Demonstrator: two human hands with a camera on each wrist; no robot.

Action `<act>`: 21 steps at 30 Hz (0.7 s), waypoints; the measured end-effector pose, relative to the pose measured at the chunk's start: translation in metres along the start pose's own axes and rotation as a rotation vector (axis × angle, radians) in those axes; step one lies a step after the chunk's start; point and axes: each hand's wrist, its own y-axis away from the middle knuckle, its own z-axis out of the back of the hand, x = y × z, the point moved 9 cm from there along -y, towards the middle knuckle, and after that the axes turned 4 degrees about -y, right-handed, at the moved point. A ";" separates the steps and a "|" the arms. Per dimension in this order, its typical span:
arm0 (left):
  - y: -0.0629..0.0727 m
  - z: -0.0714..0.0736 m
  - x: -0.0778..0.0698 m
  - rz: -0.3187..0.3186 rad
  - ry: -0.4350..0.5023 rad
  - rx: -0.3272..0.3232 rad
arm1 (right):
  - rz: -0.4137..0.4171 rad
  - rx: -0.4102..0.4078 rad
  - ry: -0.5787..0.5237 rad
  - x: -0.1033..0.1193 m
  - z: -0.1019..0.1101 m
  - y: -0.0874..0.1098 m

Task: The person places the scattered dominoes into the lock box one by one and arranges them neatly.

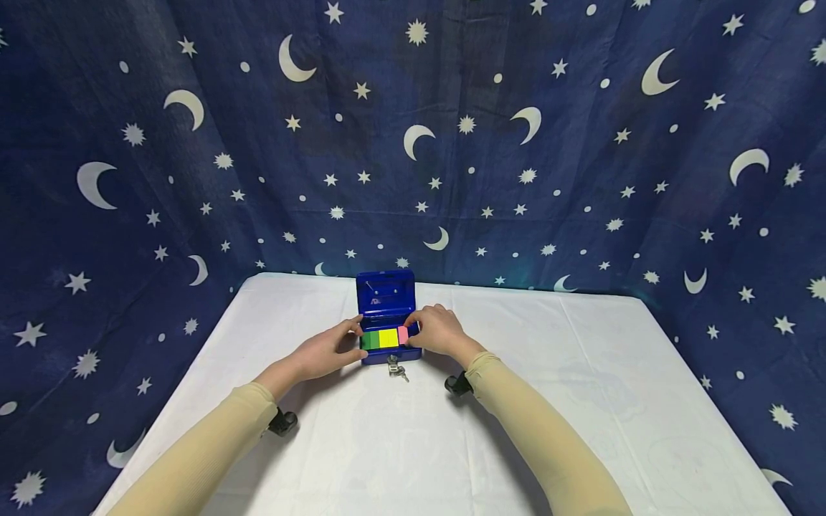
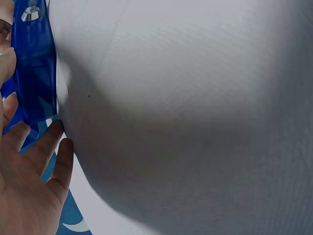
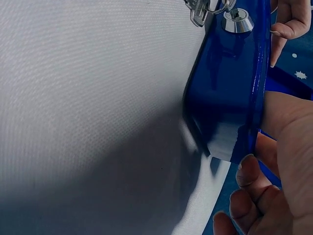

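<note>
A blue metal cash box [image 1: 391,356] stands with its lid [image 1: 386,295] raised. Green [image 1: 371,340], yellow [image 1: 388,338] and pink [image 1: 403,335] blocks lie side by side in it; whether they are paper pads cannot be told. My left hand [image 1: 325,351] rests at the box's left side, thumb by the front corner, fingers spread and lightly bent. My right hand [image 1: 441,331] reaches over the right rim, thumb and index finger pinching the pink block. In the right wrist view, the thumb [image 3: 286,115] goes over the rim, hiding the fingertips' contact.
Keys [image 1: 400,371] hang from the lock [image 3: 237,20] at the box's front. White cloth [image 1: 387,444] covers the table. Behind and beside it hangs a dark blue curtain [image 1: 464,186] with moons and stars. Black wrist mounts [image 1: 282,422] sit under both sleeves.
</note>
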 end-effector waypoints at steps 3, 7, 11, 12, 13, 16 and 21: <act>0.000 0.000 0.000 -0.001 -0.002 0.002 | 0.001 -0.002 0.014 0.000 0.000 0.000; 0.000 -0.001 0.000 0.004 0.002 0.010 | 0.000 0.001 0.025 0.001 0.000 0.000; 0.000 -0.001 0.000 0.003 0.004 0.009 | -0.007 0.012 0.025 0.001 -0.001 0.000; -0.001 -0.001 0.000 0.002 0.005 0.008 | -0.011 0.015 0.025 0.001 -0.002 -0.001; -0.001 -0.001 0.000 0.001 0.008 0.008 | -0.014 0.019 0.026 0.001 -0.002 -0.001; -0.002 0.000 0.001 0.002 0.009 0.003 | -0.024 0.028 0.029 0.000 -0.004 -0.002; -0.001 -0.001 0.001 0.002 0.009 0.007 | -0.027 0.031 0.038 0.000 -0.004 -0.002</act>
